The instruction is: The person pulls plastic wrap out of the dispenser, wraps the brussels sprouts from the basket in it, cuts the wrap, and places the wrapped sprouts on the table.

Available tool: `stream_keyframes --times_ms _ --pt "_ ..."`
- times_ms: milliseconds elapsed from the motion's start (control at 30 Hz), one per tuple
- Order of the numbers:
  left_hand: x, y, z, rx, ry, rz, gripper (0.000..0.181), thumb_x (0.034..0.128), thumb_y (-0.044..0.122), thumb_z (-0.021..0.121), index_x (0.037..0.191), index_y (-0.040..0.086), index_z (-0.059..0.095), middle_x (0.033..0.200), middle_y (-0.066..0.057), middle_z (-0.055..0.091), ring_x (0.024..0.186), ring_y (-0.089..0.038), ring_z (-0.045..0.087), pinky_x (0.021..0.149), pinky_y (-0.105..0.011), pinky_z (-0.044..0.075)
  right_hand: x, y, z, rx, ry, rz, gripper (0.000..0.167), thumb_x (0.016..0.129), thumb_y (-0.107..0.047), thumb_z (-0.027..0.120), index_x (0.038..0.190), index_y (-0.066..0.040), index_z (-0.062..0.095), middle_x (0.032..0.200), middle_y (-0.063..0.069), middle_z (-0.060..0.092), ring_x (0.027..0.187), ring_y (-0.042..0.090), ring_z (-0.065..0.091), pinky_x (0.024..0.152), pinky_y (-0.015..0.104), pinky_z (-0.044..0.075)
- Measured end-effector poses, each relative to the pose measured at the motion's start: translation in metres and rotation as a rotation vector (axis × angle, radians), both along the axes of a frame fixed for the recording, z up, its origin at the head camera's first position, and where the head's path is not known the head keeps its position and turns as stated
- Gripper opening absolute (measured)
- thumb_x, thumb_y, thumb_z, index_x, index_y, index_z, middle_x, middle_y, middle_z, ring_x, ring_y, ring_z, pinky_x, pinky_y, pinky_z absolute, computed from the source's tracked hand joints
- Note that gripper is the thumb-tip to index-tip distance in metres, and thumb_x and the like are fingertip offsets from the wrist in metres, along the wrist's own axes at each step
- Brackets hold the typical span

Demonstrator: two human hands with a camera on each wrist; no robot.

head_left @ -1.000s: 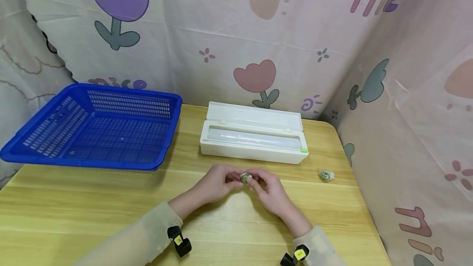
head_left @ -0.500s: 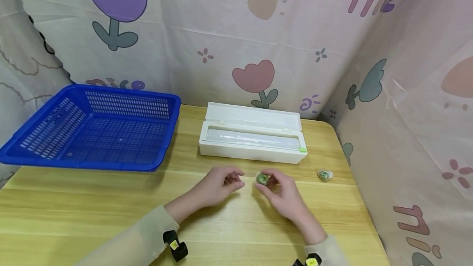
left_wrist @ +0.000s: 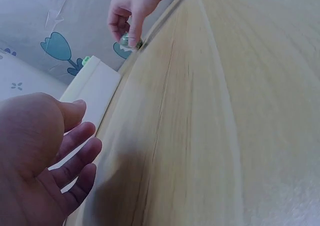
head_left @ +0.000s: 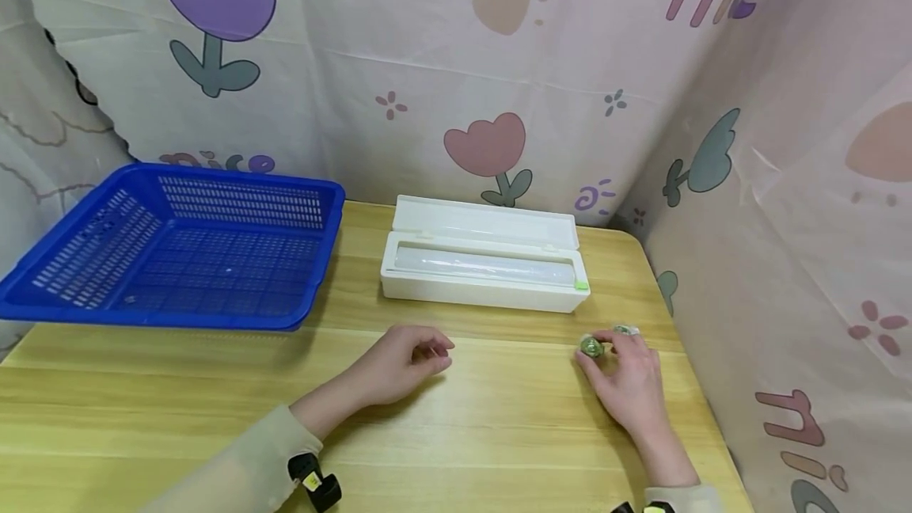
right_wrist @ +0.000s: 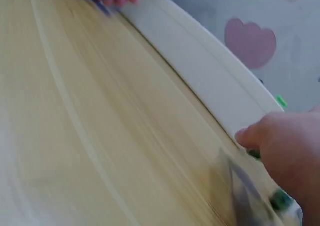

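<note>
My right hand (head_left: 630, 382) pinches a small round green thing in clear wrap (head_left: 591, 347) between thumb and fingers, over the right part of the table. A second green wrapped bundle (head_left: 627, 329) lies just beyond these fingers, partly hidden by them. In the right wrist view its green side (right_wrist: 281, 200) shows below the hand. My left hand (head_left: 399, 366) holds nothing, its fingers loosely bent above the table's middle. Behind both hands stands a white cling film dispenser (head_left: 484, 297), lid up, with a film roll (head_left: 484, 264) inside and a green slider (head_left: 581, 286) at its right end.
A blue perforated plastic basket (head_left: 214, 315) stands at the left of the wooden table (head_left: 499, 434). A printed cloth (head_left: 420, 38) hangs behind the table and along its right side. The table's right edge runs close to my right hand.
My hands have parted. The left let go of the green wrapped thing, and the right carried it rightward to beside the second bundle. My left hand drew slightly left.
</note>
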State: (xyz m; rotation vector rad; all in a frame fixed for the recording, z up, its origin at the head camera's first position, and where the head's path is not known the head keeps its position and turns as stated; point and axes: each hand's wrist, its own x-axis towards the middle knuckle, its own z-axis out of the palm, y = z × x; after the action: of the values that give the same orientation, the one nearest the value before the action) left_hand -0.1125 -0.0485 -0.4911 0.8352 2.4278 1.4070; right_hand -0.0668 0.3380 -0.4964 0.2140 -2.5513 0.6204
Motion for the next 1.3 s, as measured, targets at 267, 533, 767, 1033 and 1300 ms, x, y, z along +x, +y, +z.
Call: stream_keyframes --times_ms 267,533,767,1033,1300 --pt "0.001 0.001 0.007 -0.010 -0.001 -0.014 0.018 0.1043 0.019 0.070 0.118 0.009 0.077 0.107 0.012 0.073 0.096 -0.007 0.067 0.086 -0.033 0.057 0.002 0.021 -0.001 0.103 -0.013 -0.047 0.046 0.075 -0.003 0.095 0.114 -0.003 0.072 0.113 0.020 0.074 0.103 0.042 0.062 0.079 0.052 0.032" --pt "0.002 -0.003 0.012 -0.028 0.012 -0.016 0.018 0.1040 0.018 0.071 0.118 0.009 0.077 0.105 0.011 0.073 0.097 -0.009 0.067 0.085 -0.034 0.057 0.004 0.030 -0.004 0.103 -0.055 -0.070 0.046 0.078 -0.004 0.092 0.119 -0.003 0.073 0.117 0.022 0.073 0.103 0.041 0.061 0.076 0.050 0.030" --pt "0.001 -0.011 0.014 -0.041 0.023 0.008 0.017 0.1036 0.018 0.071 0.119 0.012 0.077 0.104 0.014 0.072 0.098 -0.008 0.066 0.084 -0.033 0.057 0.002 0.029 -0.005 0.051 -0.053 -0.075 0.046 0.079 -0.007 0.092 0.121 -0.001 0.074 0.121 0.022 0.071 0.106 0.041 0.060 0.078 0.049 0.029" --pt "-0.005 -0.019 0.019 -0.055 0.057 0.036 0.018 0.1046 0.016 0.069 0.121 0.012 0.076 0.104 0.011 0.072 0.098 -0.010 0.066 0.083 -0.033 0.058 0.004 0.028 -0.005 0.020 -0.039 -0.088 0.047 0.075 -0.004 0.094 0.117 -0.002 0.074 0.120 0.020 0.071 0.106 0.042 0.061 0.077 0.048 0.029" --pt "-0.009 -0.024 0.025 -0.062 0.121 0.089 0.023 0.1032 0.019 0.072 0.125 0.011 0.075 0.115 0.003 0.075 0.107 -0.017 0.067 0.087 -0.038 0.056 0.004 0.030 -0.004 0.018 -0.028 -0.099 0.045 0.073 -0.005 0.095 0.113 -0.004 0.076 0.118 0.018 0.072 0.106 0.042 0.061 0.077 0.048 0.028"
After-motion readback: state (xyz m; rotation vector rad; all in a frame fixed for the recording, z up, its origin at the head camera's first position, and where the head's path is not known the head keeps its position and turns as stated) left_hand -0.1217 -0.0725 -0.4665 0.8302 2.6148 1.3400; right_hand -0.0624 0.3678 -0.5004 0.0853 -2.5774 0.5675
